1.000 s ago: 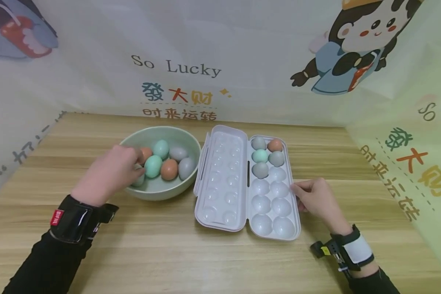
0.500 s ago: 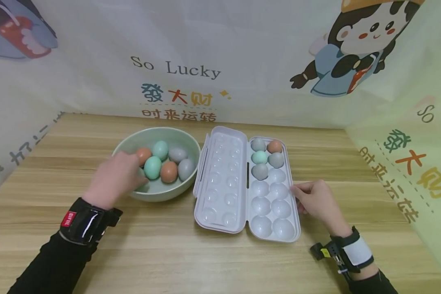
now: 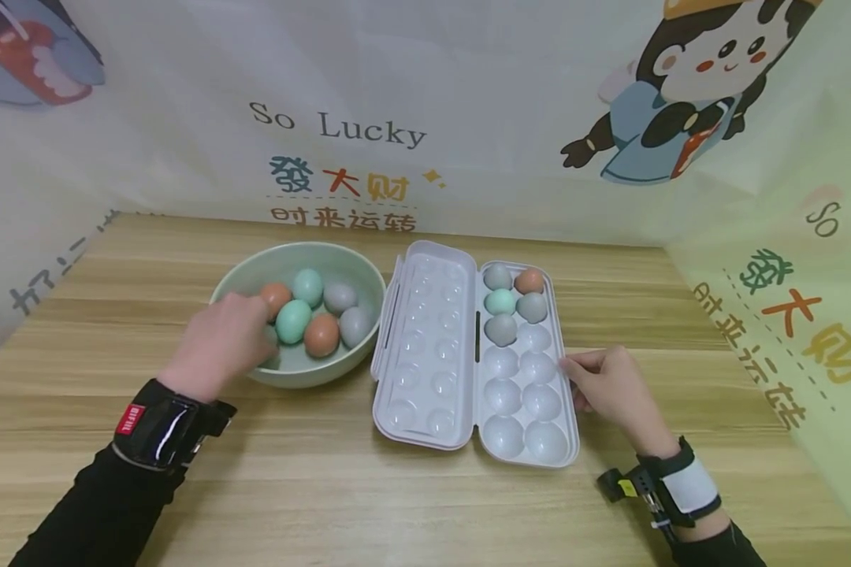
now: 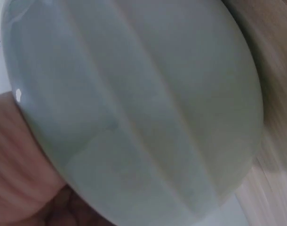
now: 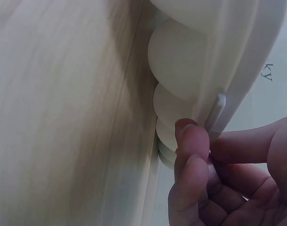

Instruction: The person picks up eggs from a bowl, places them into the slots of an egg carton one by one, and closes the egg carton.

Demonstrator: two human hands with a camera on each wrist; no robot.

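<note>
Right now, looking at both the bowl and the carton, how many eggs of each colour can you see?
Brown eggs: 3
Green eggs: 3
Grey eggs: 5
Egg at the left hand, mostly hidden, colour unclear: 1
Total in sight: 12

A screened-off tabletop: sheets (image 3: 503, 94) with cartoons (image 3: 627, 118) and lettering (image 3: 372, 131) enclose a wooden table (image 3: 369, 512); room type unclear.
</note>
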